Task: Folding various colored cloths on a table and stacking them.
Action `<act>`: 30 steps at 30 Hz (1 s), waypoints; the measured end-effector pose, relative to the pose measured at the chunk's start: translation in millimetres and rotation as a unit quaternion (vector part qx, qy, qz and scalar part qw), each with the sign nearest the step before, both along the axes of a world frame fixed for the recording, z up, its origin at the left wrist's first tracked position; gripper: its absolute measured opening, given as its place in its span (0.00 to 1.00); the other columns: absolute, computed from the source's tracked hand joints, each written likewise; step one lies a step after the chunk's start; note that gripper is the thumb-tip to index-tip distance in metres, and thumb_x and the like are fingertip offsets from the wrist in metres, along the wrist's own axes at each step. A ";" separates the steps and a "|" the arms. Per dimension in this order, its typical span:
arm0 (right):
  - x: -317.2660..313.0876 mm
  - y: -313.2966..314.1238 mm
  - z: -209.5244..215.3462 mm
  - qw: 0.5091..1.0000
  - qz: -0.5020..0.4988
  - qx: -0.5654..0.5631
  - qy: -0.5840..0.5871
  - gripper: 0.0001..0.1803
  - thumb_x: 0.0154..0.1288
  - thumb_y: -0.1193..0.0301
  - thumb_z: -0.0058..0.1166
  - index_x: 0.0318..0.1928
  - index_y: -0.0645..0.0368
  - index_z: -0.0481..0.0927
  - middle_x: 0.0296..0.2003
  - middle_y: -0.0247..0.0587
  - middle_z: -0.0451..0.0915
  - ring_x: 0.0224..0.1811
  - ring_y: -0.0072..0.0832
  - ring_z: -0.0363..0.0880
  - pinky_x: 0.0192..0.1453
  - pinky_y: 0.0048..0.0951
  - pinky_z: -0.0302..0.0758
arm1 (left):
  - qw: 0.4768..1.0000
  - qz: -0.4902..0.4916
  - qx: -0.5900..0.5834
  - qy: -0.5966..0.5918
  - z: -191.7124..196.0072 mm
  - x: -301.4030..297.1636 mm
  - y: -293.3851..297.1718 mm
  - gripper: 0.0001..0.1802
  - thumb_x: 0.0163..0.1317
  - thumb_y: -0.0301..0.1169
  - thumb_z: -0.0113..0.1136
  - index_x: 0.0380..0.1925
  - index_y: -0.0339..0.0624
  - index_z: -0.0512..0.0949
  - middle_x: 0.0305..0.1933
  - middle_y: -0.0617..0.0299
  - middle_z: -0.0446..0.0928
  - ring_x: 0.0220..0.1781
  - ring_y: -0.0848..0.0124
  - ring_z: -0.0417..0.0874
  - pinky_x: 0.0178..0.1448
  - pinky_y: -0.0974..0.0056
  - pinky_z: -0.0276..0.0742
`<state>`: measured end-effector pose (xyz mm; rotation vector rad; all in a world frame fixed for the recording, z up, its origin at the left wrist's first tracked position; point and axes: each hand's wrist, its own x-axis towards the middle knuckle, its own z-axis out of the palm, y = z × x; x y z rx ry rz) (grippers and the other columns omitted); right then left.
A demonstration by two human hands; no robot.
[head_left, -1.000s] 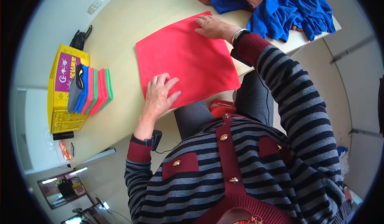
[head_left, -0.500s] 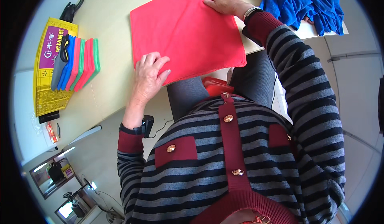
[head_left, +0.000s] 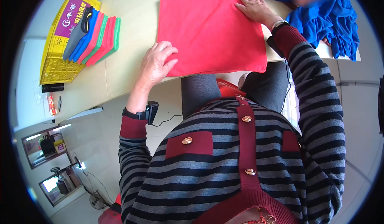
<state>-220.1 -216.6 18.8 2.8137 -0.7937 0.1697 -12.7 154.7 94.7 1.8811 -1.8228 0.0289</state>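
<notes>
A red cloth (head_left: 212, 32) lies spread nearly flat on the table, its near edge by my lap. My left hand (head_left: 158, 62) rests at the cloth's near left corner, fingers bent and the thumb apart from them. It touches the edge without a visible grip. At the far right corner my right hand (head_left: 256, 9) lies flat, palm down, with its fingers stretched over the cloth.
On the pale table (head_left: 132, 22), folded cloths (head_left: 96, 40) in several colours lean by a yellow box (head_left: 60, 60) at left. Rumpled blue cloth (head_left: 328, 22) lies at right, near a person's blurred part. A black cylinder (head_left: 53, 88) sits near the left edge.
My view has shifted, so the table appears farther right. The red cloth looks flatter, with fewer creases. Both hands stay at the same corners of it.
</notes>
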 end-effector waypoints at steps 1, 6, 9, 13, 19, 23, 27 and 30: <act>0.5 2.4 -0.5 1.000 -0.006 0.015 -0.015 0.34 0.78 0.46 0.31 0.77 0.46 0.53 0.78 0.43 0.51 0.81 0.42 0.46 0.80 0.50 0.49 | 0.999 -0.009 0.013 -0.041 -0.4 0.1 3.3 0.07 0.58 0.26 0.65 0.37 0.42 0.80 0.41 0.59 0.78 0.48 0.57 0.79 0.51 0.56 0.76; 5.8 12.5 9.6 0.999 -0.028 0.023 -0.004 0.35 0.78 0.46 0.31 0.77 0.48 0.53 0.77 0.44 0.51 0.80 0.43 0.47 0.80 0.48 0.49 | 0.995 0.062 0.082 -0.021 -3.5 31.6 44.2 0.06 0.58 0.27 0.66 0.34 0.42 0.78 0.39 0.58 0.78 0.45 0.57 0.80 0.47 0.55 0.76; 3.5 13.8 13.3 0.999 -0.014 0.034 -0.031 0.36 0.75 0.45 0.35 0.75 0.50 0.57 0.75 0.45 0.56 0.78 0.44 0.51 0.78 0.50 0.53 | 0.976 0.204 0.070 0.020 -14.9 35.8 53.4 0.07 0.59 0.28 0.67 0.32 0.39 0.78 0.34 0.58 0.77 0.37 0.64 0.80 0.42 0.60 0.76; 7.1 27.6 29.5 0.998 -0.036 0.058 -0.015 0.35 0.74 0.48 0.41 0.74 0.52 0.61 0.74 0.47 0.58 0.78 0.43 0.54 0.78 0.48 0.54 | 0.975 0.214 0.050 0.040 -27.6 22.4 41.5 0.09 0.58 0.30 0.68 0.31 0.39 0.77 0.27 0.60 0.76 0.28 0.69 0.78 0.34 0.61 0.74; 13.2 96.3 52.4 0.965 0.150 0.099 -0.191 0.27 0.68 0.59 0.58 0.63 0.57 0.73 0.60 0.51 0.76 0.64 0.45 0.73 0.68 0.43 0.69 | 0.924 0.245 0.094 0.279 -30.8 30.2 32.0 0.10 0.61 0.33 0.68 0.28 0.41 0.78 0.25 0.62 0.79 0.25 0.68 0.79 0.31 0.63 0.74; 31.3 217.0 77.1 0.905 0.236 0.274 -0.224 0.24 0.62 0.63 0.63 0.56 0.59 0.77 0.47 0.52 0.82 0.50 0.47 0.82 0.53 0.40 0.81 | 0.834 0.229 0.074 0.496 -8.4 39.4 24.6 0.11 0.64 0.35 0.66 0.28 0.41 0.78 0.23 0.65 0.79 0.22 0.74 0.78 0.26 0.71 0.71; 64.1 261.3 76.4 0.898 0.227 0.280 -0.252 0.18 0.62 0.65 0.63 0.48 0.61 0.78 0.42 0.53 0.81 0.44 0.48 0.82 0.46 0.41 0.81 | 0.786 0.202 0.050 0.582 9.8 26.2 10.2 0.12 0.65 0.36 0.65 0.28 0.42 0.79 0.24 0.66 0.79 0.21 0.76 0.78 0.25 0.73 0.70; 71.8 260.9 69.3 0.890 0.209 0.292 -0.279 0.14 0.62 0.66 0.63 0.43 0.61 0.79 0.39 0.54 0.81 0.40 0.49 0.82 0.42 0.42 0.80 | 0.734 0.181 0.010 0.654 11.5 21.9 12.4 0.11 0.65 0.36 0.65 0.28 0.41 0.79 0.23 0.63 0.79 0.21 0.71 0.78 0.26 0.68 0.72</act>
